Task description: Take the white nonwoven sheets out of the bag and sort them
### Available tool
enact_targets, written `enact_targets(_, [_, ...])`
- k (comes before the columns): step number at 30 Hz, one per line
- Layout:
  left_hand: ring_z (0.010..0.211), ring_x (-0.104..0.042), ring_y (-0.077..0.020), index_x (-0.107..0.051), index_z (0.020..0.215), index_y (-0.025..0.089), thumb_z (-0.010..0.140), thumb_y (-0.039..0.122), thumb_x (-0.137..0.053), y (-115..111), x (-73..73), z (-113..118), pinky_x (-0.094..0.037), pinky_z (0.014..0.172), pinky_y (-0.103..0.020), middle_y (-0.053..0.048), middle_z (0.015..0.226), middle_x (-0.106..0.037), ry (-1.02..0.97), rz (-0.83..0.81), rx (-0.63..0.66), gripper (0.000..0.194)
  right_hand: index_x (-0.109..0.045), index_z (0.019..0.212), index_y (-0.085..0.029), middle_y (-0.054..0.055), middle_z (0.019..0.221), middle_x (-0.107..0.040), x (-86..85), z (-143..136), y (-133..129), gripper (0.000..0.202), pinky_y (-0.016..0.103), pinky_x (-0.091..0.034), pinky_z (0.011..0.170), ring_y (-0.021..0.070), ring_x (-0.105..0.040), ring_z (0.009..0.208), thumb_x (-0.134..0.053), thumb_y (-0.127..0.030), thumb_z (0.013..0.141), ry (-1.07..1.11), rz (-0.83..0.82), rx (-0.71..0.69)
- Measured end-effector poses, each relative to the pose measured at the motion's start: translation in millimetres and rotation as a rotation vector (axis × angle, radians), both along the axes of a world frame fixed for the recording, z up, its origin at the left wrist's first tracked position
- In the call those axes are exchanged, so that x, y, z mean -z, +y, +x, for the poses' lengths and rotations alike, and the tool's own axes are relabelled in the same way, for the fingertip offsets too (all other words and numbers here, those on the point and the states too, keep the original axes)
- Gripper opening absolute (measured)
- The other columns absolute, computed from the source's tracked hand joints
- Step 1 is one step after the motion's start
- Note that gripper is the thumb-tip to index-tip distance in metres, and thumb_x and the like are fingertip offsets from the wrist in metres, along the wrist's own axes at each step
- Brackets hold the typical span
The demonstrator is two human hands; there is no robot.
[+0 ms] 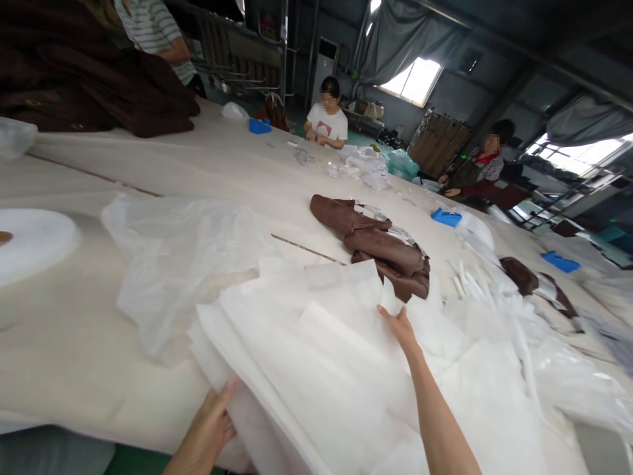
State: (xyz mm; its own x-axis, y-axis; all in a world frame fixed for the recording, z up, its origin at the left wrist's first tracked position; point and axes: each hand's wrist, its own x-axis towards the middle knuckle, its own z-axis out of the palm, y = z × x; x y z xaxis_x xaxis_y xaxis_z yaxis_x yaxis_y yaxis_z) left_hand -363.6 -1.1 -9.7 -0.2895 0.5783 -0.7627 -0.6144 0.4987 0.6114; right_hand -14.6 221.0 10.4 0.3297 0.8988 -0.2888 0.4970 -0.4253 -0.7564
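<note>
Reaching forward, the right hand [398,326] pinches the far edge of a white sheet between thumb and fingers, lifting a small corner of it just in front of the brown garment [380,247]. That sheet belongs to the stack of white sheets [316,356], which lies fanned out on the near part of the counter [74,343] and hangs over its front edge. The left hand [210,422] is at the stack's near left corner, thumb on top and fingers seemingly tucked beneath, so its grip looks closed on the sheets' edge, though the underside is hidden.

Left of the stack lies a crumpled clear plastic bag [173,257], touching it. A white roll [30,244] sits near the counter's left edge. Beyond the brown garment are a blue tray [446,217] and loose white strips [469,280]. A pile of dark brown fabric [93,79] is heaped at the far left. Two seated people [327,119] work at the counter's far side, well apart from the hands.
</note>
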Motion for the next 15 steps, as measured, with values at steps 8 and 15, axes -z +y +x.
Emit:
enact_targets(8, [0.121,-0.059,-0.0281,-0.050,0.140,0.029,0.094,0.052,-0.052,17.9,-42.1,17.3,-0.055,0.097,-0.041,-0.007,0.135,-0.061,0.009,0.142,-0.208,0.051,-0.066,0.111,-0.012,0.017,0.104,-0.073,0.5,-6.6,9.5,0.069,0.041,-0.057,0.078,0.0328,-0.070,0.091,-0.082,-0.050,0.054,0.328,-0.134,-0.253])
enact_targets(15, [0.101,-0.067,-0.0220,-0.046,0.141,0.028,0.076,0.015,-0.077,31.9,-32.3,35.2,-0.059,0.078,-0.029,-0.007,0.127,-0.065,0.223,0.201,-0.220,0.073,-0.061,0.106,-0.012,0.013,0.093,-0.072,-8.3,10.0,8.3,0.056,0.038,-0.056,0.071,0.0286,-0.068,0.080,-0.067,-0.040,0.058,0.251,0.009,-0.205])
